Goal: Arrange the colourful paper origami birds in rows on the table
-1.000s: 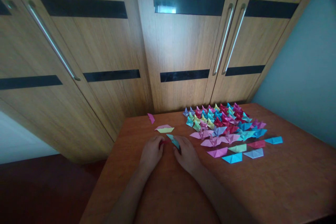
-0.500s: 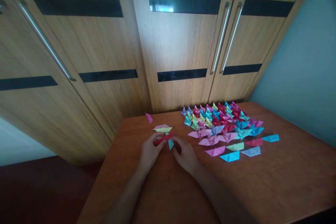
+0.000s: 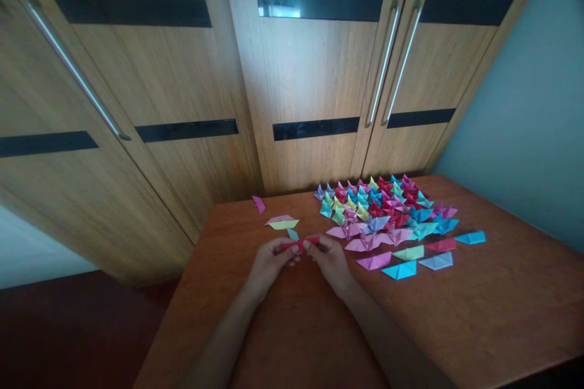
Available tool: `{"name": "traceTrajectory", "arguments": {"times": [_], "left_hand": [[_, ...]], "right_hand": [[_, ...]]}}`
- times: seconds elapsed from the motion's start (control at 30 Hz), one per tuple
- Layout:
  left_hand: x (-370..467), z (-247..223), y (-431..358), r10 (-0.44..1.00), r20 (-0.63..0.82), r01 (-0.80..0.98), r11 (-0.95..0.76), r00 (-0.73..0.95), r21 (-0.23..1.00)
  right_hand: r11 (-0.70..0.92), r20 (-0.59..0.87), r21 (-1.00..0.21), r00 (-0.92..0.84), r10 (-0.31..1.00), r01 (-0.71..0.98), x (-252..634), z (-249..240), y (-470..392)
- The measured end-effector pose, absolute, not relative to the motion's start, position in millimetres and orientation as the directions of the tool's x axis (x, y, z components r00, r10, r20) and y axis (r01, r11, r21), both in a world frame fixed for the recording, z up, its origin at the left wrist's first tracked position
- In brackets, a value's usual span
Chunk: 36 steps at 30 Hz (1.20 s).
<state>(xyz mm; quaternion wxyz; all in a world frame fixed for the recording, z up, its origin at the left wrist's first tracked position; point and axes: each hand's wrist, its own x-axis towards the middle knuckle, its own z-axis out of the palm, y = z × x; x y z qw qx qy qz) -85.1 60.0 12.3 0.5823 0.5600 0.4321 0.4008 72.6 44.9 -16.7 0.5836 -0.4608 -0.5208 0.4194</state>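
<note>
A red folded paper (image 3: 300,245) is pinched between my two hands near the table's middle. My left hand (image 3: 270,259) grips its left end, thumb on top. On its right side, my right hand (image 3: 329,256) closes round the paper with thumb and fingers. Just behind it lies a teal folded piece (image 3: 292,234), partly hidden by my hands. Farther back are a yellow-green strip (image 3: 285,225) and a pink strip (image 3: 279,218) touching each other, and a magenta piece (image 3: 259,204) sits near the back edge.
Many coloured folded paper shapes (image 3: 374,206) stand in rows at the back right. In front of them lie several flat folded pieces, among them a blue one (image 3: 400,270). Wooden cabinet doors (image 3: 310,79) rise behind the brown table (image 3: 301,334).
My right hand has moved up and taken hold of the red paper's right end. The red paper has shifted right and levelled, now covering the near part of the teal piece.
</note>
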Motion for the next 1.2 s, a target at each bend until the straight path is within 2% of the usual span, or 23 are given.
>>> {"name": "traceTrajectory", "arguments": {"times": [0.3, 0.5, 0.63, 0.77, 0.93, 1.2], "left_hand": [[-89.4, 13.8, 61.7, 0.935, -0.085, 0.01, 0.087, 0.345, 0.996], [-92.8, 15.4, 61.6, 0.888, -0.138, 0.004, 0.151, 0.438, 0.988], [-91.6, 17.4, 60.6, 0.9, -0.111, 0.033, 0.107, 0.422, 0.994], [-83.4, 20.2, 56.4, 0.923, -0.076, 0.079, 0.049, 0.378, 0.996], [-61.9, 15.3, 45.3, 0.948, -0.004, 0.004, 0.003, 0.319, 1.0], [13.4, 19.1, 14.6, 0.895, 0.048, -0.051, -0.028, 0.443, 0.998]], "right_hand": [[0.175, 0.175, -0.975, 0.013, 0.985, -0.14, 72.2, -9.2, 40.8], [0.179, 0.174, -0.976, 0.047, 0.984, -0.126, 73.0, -7.9, 41.0], [0.179, 0.174, -0.98, 0.062, 0.983, -0.085, 74.0, -6.1, 36.8], [0.195, 0.187, -0.979, 0.126, 0.974, -0.054, 75.9, -4.3, 29.5], [0.21, 0.194, -0.975, 0.186, 0.963, -0.072, 85.7, 0.3, 15.0], [0.215, 0.16, -0.974, 0.458, 0.874, -0.071, 146.6, 1.0, -23.3]]}}
